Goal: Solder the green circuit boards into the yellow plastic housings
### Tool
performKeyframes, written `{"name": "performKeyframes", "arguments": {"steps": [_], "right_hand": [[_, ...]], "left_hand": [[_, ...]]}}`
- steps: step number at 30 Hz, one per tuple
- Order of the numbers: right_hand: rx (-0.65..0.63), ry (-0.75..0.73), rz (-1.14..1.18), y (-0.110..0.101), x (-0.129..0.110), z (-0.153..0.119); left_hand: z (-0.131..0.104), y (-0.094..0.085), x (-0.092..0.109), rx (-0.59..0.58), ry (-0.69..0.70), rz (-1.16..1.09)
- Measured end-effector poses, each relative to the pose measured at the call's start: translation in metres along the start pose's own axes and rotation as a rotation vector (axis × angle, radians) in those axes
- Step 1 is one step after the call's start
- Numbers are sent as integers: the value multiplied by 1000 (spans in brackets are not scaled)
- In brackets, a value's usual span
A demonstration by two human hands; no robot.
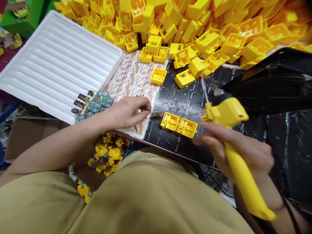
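My left hand [131, 112] is above the bench, thumb and forefinger pinched on thin wires [157, 113] that run toward a yellow plastic casing [170, 121]. A second open casing [187, 128] lies against it on the right, hollow side up. In my right hand [246, 152] is a yellow soldering gun [227, 112], its handle slanting down past the wrist. The gun's metal tip points away from me, beyond the two casings and apart from them. Green circuit boards [97, 105] with black round parts and wires lie left of my left hand.
A white ribbed foam sheet [60, 61] covers the left side. Many yellow casings [146, 19] are heaped at the back, with one [158, 76] standing apart. A black round-framed object [270, 81] is at the right. Below the bench edge, a cardboard box [90, 175] holds small yellow pieces.
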State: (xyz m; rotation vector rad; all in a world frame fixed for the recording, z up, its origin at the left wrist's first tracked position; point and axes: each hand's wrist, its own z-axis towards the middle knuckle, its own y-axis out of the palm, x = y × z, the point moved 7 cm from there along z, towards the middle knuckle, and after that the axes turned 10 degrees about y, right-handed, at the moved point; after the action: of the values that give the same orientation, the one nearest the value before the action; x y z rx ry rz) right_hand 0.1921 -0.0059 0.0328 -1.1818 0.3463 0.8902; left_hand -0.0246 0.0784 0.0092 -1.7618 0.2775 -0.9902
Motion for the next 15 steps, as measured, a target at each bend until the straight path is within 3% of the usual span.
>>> {"name": "performKeyframes", "arguments": {"steps": [6, 9, 12, 15], "right_hand": [[-80, -73, 74, 64, -13, 34], [-91, -18, 165, 82, -12, 41], [-82, 28, 247, 88, -13, 42], [-124, 97, 400, 92, -14, 41]], "left_hand": [[-9, 2, 22, 81, 143, 115], [-15, -6, 30, 147, 189, 100], [-17, -18, 22, 303, 126, -149], [-11, -9, -3, 435, -15, -631]]}}
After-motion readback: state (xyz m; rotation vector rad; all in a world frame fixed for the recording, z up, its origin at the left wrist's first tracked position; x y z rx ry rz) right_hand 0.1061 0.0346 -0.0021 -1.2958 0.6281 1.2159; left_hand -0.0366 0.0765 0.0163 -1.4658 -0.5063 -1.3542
